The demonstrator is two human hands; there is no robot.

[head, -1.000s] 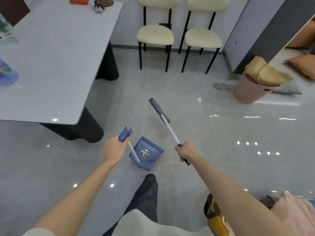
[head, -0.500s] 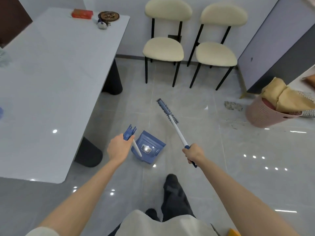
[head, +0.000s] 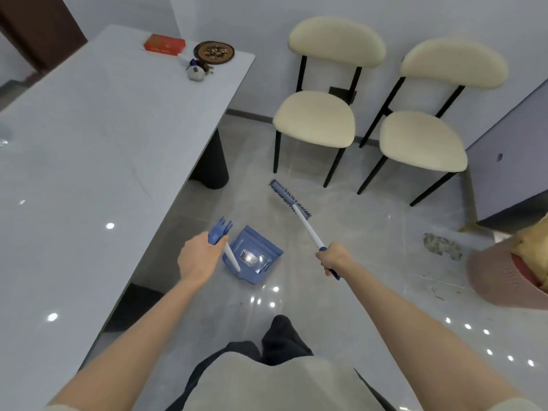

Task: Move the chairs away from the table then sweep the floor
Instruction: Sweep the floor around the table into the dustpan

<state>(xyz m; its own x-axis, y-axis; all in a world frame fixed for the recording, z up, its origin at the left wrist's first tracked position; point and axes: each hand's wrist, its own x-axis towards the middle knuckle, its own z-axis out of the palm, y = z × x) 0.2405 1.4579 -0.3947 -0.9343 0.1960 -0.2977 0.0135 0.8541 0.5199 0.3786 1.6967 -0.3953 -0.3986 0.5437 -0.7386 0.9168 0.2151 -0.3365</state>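
My right hand [head: 333, 258] grips the white-and-blue handle of a broom [head: 307, 223], whose blue brush head [head: 289, 198] rests on the grey tiles in front of the chairs. My left hand [head: 200, 258] holds the top of a blue dustpan's handle; the dustpan [head: 252, 258] stands on the floor between my hands. Two cream chairs with black legs, one [head: 315, 118] on the left and one [head: 422, 143] on the right, stand side by side against the far wall, apart from the grey table [head: 98, 161]. A small pile of dirt [head: 441, 249] lies on the floor to the right.
A red box [head: 164, 44], a round dish [head: 214, 51] and a small pouch [head: 195, 73] sit at the table's far end. A pink basket [head: 501, 280] with yellow cloth stands at the right edge. A grey cabinet [head: 510, 161] is beyond the right chair. My dark-trousered leg [head: 280, 339] is below.
My view has swung left and closer to the table and chairs. Both hands keep their grips. The broom head has slid a little forward toward the chairs.
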